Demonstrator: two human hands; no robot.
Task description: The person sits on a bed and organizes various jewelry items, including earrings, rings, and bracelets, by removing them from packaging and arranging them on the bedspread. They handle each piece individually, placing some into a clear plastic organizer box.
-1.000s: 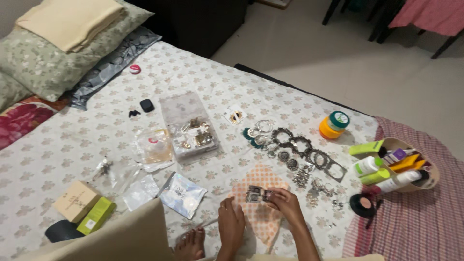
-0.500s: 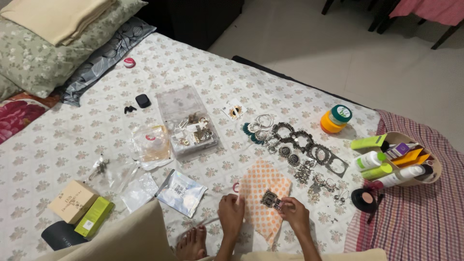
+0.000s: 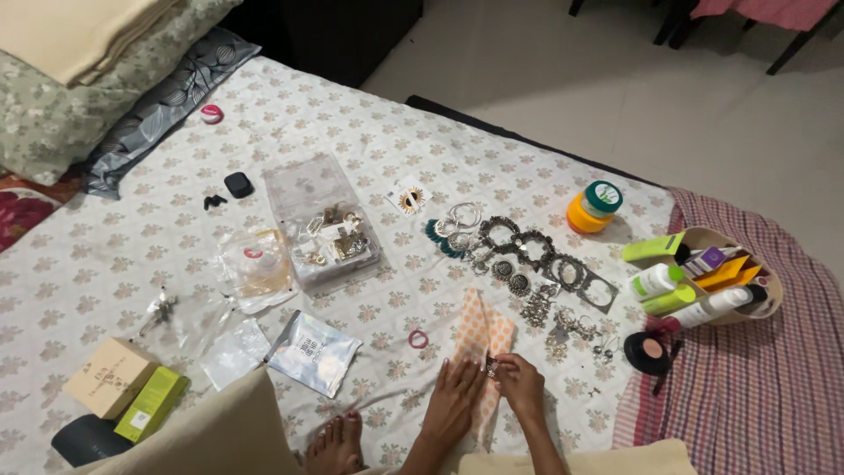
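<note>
I sit on a bed with a flower-print sheet (image 3: 369, 141). A white cloth with orange dots (image 3: 482, 330) lies folded lengthwise in front of me. My left hand (image 3: 457, 396) rests flat on its near end. My right hand (image 3: 519, 383) pinches a small dark metal jewellery piece (image 3: 491, 362) at the cloth's edge. Several silver earrings and bangles (image 3: 527, 264) lie spread beyond the cloth. A pink hair tie (image 3: 418, 338) sits just left of the cloth.
A clear plastic box of jewellery (image 3: 321, 224), plastic pouches (image 3: 312, 352) and small cartons (image 3: 110, 378) lie to the left. A basket of bottles (image 3: 708, 281), an orange jar (image 3: 593, 207) and a compact (image 3: 649, 350) are right, on a checked cloth. Pillows (image 3: 79, 97) sit far left.
The dotted cloth has been folded narrower, uncovering the pink hair tie. My left hand moved right onto the cloth. My right hand keeps the jewellery piece, now lower and against the cloth.
</note>
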